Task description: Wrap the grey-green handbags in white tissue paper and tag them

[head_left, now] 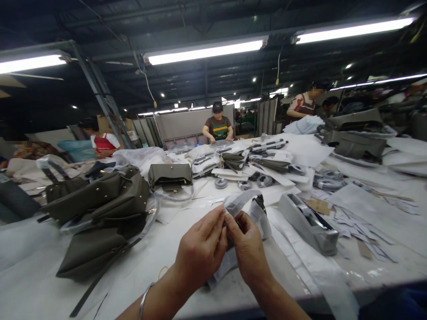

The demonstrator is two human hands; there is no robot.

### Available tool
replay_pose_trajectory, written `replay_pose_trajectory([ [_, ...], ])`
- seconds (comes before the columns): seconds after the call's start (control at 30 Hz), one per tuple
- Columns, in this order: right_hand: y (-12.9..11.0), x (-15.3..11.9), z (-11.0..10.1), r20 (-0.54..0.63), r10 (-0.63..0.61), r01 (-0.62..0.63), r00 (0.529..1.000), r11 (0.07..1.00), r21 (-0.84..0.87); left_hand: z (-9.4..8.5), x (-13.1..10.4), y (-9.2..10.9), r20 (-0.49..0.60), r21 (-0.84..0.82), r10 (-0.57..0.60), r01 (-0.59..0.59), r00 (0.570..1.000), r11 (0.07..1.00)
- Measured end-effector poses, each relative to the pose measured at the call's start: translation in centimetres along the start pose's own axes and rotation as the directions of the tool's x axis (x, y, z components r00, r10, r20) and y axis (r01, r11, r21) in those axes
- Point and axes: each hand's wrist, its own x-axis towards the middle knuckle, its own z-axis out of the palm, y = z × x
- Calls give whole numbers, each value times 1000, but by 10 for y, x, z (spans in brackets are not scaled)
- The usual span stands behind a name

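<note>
L hand (202, 246) & R hand (248, 249) meet at fingertips, forearms angled in, both pinching a plastic-wrapped strap (245, 198) looped over the near-centre of the white worktable (136, 275). Tape dispenser (300, 222) to R, dk olive handbags (120, 195) to L; aproned co-worker (218, 128) opp.; fluoro. tubes (207, 52) o/head.

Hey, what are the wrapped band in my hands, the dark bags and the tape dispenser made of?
Wrapped band: its covering looks like thin, soft-sheened plastic film or tissue, being whitish and translucent; what's inside is unclear.
Dark bags: probably matte leather or imitation, given smooth, softly folding panels.
Tape dispenser: likely satin moulded plastic, judging by its even grey body.
</note>
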Motion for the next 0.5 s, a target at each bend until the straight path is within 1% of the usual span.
replay_pose_trajectory([
  [0.07,-3,1,0,29,-22,22,999,1000,2,-3,0,-2,9,-97,-76,77,997,992],
  [0.1,-4,2,0,50,-29,29,998,1000,6,-5,1,-3,28,-166,-148,150,989,975],
  [0.13,-5,2,0,71,-31,30,997,999,14,-7,3,-6,57,-238,-237,243,970,940],
  [0.17,-6,2,-1,91,-30,28,995,999,22,-8,5,-9,101,-301,-330,345,938,889],
  [0.2,-7,2,-3,106,-27,24,994,999,30,-10,8,-12,152,-350,-416,442,897,826],
  [0.23,-8,2,-4,116,-25,21,993,999,36,-10,11,-15,209,-382,-479,522,853,763],
  [0.27,-9,3,-5,120,-28,23,992,999,41,-11,14,-18,266,-397,-516,580,814,711],
  [0.3,-9,3,-7,122,-32,27,992,999,43,-10,17,-20,318,-398,-531,619,785,677],
  [0.33,-10,4,-8,121,-36,32,992,999,40,-10,19,-22,361,-390,-533,643,765,659],
  [0.4,-10,4,-8,117,-39,36,992,999,24,-8,22,-24,419,-353,-528,668,739,655],
  [0.5,-10,5,-9,118,-44,43,992,999,8,-2,22,-27,457,-305,-538,693,708,653],
])
